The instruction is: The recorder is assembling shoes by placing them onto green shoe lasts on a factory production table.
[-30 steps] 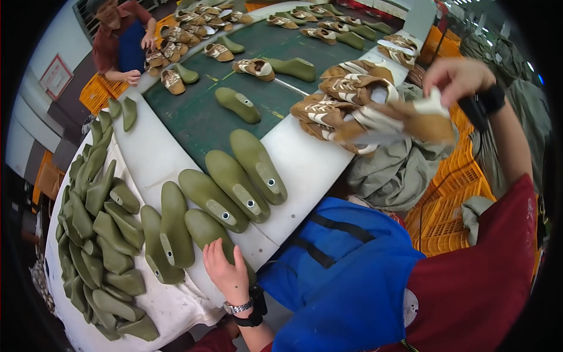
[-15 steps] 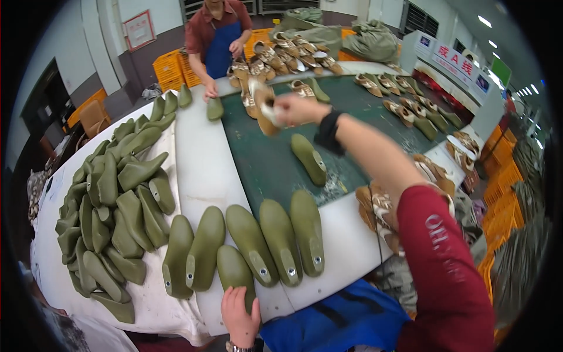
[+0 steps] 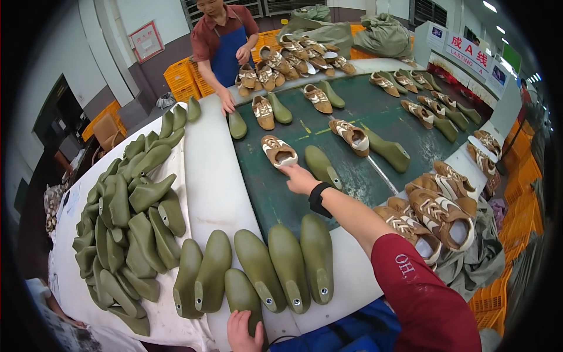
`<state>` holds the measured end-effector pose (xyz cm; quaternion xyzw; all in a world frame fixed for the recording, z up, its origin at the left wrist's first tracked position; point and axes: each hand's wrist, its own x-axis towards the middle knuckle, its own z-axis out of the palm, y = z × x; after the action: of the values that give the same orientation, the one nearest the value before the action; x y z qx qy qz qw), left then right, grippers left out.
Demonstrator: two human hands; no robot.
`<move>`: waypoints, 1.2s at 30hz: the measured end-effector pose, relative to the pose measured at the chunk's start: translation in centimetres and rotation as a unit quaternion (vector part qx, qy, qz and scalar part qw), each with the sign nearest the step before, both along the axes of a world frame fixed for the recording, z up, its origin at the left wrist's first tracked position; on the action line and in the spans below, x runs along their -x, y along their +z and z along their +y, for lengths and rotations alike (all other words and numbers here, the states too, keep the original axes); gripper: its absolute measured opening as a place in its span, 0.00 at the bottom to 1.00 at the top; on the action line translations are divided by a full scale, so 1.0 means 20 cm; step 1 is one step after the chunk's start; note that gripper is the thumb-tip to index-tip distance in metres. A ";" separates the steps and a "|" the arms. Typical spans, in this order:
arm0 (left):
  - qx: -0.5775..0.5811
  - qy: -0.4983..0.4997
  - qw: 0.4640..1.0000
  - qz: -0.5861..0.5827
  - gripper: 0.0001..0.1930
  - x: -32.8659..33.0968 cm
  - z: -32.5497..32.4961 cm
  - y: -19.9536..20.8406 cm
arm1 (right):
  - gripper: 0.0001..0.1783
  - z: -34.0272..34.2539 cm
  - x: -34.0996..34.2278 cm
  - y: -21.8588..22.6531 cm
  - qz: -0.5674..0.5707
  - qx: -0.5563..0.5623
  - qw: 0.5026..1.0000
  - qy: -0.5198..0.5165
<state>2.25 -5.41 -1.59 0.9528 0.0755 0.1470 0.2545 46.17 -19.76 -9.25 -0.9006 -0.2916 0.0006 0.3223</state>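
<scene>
My left hand grips the near end of a green shoe last at the table's front edge, thumb on its right side. Several more green lasts lie in a row around it, metal-rimmed holes toward me. Out over the green conveyor belt, my right hand has its fingers at the heel of a brown and white sneaker, which rests on the belt, toe pointing away. Just right of that sneaker lies a single green last.
A heap of green lasts covers the white cloth at left. Brown sneakers are piled at right; more sneaker-and-last pairs lie along the belt. Across the table, a co-worker's hand touches a last near a sneaker heap.
My right hand has lowered the sneaker from above the belt onto it, left of the single last. Another sneaker-and-last pair now shows to the right. My left hand stays on its last.
</scene>
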 end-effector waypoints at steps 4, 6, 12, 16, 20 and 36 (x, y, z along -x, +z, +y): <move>-0.004 -0.015 1.000 -0.010 0.17 -0.01 -0.01 -0.03 | 0.26 -0.05 0.26 0.20 0.000 -0.003 0.999 0.051; -0.010 -0.019 1.000 -0.014 0.17 -0.01 -0.02 -0.07 | 0.23 -0.07 0.40 0.26 0.004 0.022 0.994 0.107; -0.065 -0.023 0.997 -0.032 0.17 0.03 -0.03 -0.08 | 0.19 -0.21 0.96 0.38 0.029 0.111 0.977 0.178; -0.082 -0.029 0.995 -0.045 0.16 0.01 -0.05 -0.09 | 0.17 -0.38 1.24 0.34 0.037 0.127 0.977 0.165; -0.050 0.016 0.998 -0.047 0.19 0.03 0.06 -0.27 | 0.17 -0.46 1.46 0.25 -0.062 0.138 0.980 0.126; -0.045 -0.006 0.997 -0.069 0.18 0.04 0.02 -0.18 | 0.12 -0.54 1.33 0.39 -0.063 -0.001 0.998 -0.020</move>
<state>1.45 -5.02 -5.11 0.9513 0.0451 0.2145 0.2166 19.57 -30.65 -1.38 -0.9044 -0.2928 -0.0625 0.3040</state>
